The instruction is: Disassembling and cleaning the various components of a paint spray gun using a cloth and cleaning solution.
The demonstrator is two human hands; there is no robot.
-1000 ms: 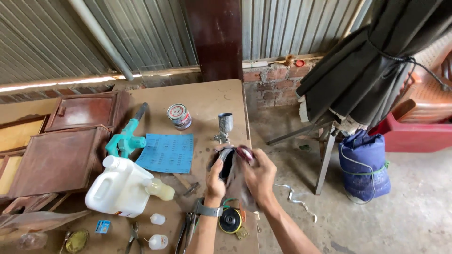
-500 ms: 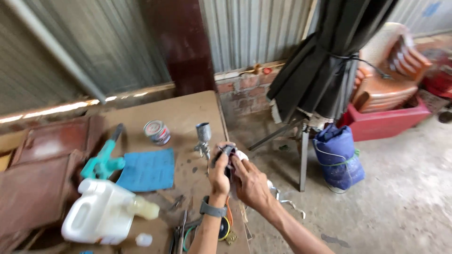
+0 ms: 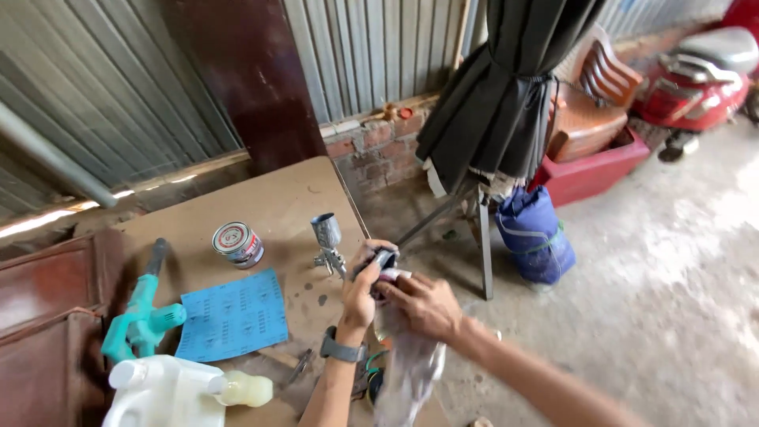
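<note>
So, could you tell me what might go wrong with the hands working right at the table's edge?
The small dark object, held by both the left hand and right hand, sits near the table edge; a slip could drop it to the floor. The clear plastic bag hanging below might snag. The spray gun nearby could be knocked over.
</note>
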